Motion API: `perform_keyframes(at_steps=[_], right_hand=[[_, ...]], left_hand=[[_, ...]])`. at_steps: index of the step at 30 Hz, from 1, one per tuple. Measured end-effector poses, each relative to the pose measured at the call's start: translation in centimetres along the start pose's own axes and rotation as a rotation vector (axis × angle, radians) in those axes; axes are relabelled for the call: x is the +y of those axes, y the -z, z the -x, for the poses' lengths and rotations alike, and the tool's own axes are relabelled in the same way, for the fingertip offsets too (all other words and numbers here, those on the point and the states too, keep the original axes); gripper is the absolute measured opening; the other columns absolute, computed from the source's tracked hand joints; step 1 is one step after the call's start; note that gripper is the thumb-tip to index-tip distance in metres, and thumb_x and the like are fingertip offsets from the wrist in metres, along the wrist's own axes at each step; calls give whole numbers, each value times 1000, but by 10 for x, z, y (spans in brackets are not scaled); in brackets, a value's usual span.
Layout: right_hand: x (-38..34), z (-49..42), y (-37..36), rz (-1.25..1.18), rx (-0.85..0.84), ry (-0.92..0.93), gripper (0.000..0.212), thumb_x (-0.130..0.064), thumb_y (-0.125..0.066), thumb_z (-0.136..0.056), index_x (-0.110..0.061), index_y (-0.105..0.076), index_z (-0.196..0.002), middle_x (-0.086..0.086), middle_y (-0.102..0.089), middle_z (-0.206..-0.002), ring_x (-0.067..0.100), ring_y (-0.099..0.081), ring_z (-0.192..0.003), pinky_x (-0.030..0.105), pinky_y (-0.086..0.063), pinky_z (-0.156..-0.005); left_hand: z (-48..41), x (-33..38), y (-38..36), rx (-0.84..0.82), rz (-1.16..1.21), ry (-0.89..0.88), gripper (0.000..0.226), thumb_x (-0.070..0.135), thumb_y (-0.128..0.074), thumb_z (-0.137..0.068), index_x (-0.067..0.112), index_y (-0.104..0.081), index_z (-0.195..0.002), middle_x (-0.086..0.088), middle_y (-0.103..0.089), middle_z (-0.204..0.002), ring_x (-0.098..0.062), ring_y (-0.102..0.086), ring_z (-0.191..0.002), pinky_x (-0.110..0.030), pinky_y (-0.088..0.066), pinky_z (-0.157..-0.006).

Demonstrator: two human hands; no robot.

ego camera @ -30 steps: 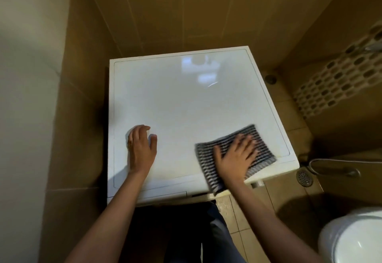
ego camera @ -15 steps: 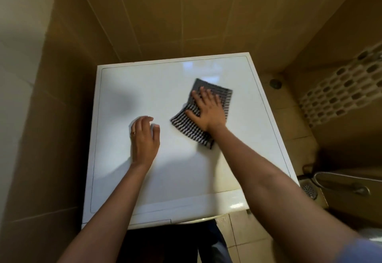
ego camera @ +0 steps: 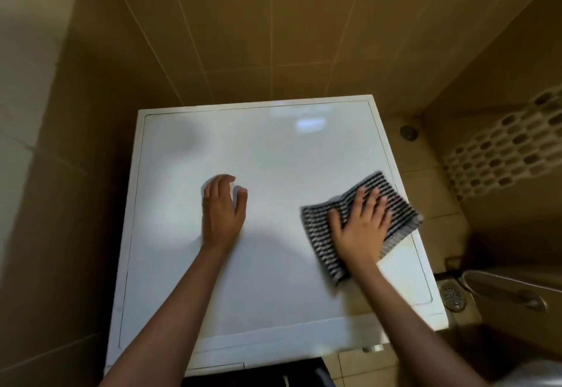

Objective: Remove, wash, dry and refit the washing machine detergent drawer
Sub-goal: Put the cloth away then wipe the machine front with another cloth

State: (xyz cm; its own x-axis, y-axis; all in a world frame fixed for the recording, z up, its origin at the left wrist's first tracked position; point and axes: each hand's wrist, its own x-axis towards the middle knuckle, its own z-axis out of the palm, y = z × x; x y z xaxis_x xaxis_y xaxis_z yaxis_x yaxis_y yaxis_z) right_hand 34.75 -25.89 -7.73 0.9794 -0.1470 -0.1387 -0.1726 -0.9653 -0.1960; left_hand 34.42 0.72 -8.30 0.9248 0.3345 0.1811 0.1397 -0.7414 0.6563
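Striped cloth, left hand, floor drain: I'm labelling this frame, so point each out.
striped cloth (ego camera: 401, 214), head view, right part beyond the fingertips.
left hand (ego camera: 223, 216), head view, back of the hand.
floor drain (ego camera: 453, 297), head view, its perforated grate.

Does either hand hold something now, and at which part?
Nothing is gripped. The right hand presses flat on the middle of the striped cloth; the left hand rests bare on the washing machine top.
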Motion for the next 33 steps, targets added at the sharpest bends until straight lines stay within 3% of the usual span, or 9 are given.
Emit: perform_keyframes(at_steps=[4,7,10,16,22,29,33], right_hand=[[-91,28,-27,-1,-61,285,82,-60,-29,-88,-11,-19,-152,18,-13,-158,38,-7,-146,50,2,-118],[-140,-15,-30,-19,-116,569,75,-56,-33,-91,-18,-16,-153,12,-8,-160,32,-2,-148,47,4,-119],[-164,-87,-25,22,-182,643,77,-63,-31,-91,-27,-5,-154,4,3,-161,23,6,-148,42,9,-119],[-131,-200,-1,48,-107,396,79,-68,-22,-90,-24,-5,-154,4,0,-161,21,2,-149,40,6,-119],[-57,-236,18,19,-22,137,84,-67,-15,-88,-17,-6,-154,8,-2,-161,24,-1,-148,43,0,-120],[-40,-145,9,-59,57,-136,88,-65,-18,-88,-7,-8,-153,19,-6,-159,34,-3,-147,47,1,-119],[-102,-63,-16,9,-7,-45,96,-67,-26,-85,1,-11,-151,28,-9,-156,44,-5,-144,55,2,-116]], left_hand=[[-4,1,3,40,78,55,42,33,-44,-96,-1,-58,-117,-15,-58,-121,-29,-47,-120,-37,-38,-106],[-17,-1,5,91,36,50,40,30,-42,-98,-1,-59,-115,-16,-60,-117,-30,-50,-116,-36,-37,-105],[-32,-11,6,105,-32,28,32,23,-44,-99,-1,-60,-113,-16,-62,-115,-32,-52,-114,-40,-40,-104],[-32,-13,0,144,-88,51,23,9,-54,-96,-3,-62,-113,-16,-63,-116,-32,-52,-117,-37,-38,-106],[-33,-11,3,94,-62,84,25,10,-52,-97,-2,-60,-117,-14,-62,-122,-29,-49,-123,-34,-35,-109],[-36,-10,3,91,17,91,29,17,-46,-97,1,-60,-116,-11,-62,-120,-26,-49,-122,-33,-37,-108],[-35,-9,6,126,77,105,37,25,-40,-98,1,-60,-116,-11,-62,-120,-25,-51,-120,-32,-38,-107]])
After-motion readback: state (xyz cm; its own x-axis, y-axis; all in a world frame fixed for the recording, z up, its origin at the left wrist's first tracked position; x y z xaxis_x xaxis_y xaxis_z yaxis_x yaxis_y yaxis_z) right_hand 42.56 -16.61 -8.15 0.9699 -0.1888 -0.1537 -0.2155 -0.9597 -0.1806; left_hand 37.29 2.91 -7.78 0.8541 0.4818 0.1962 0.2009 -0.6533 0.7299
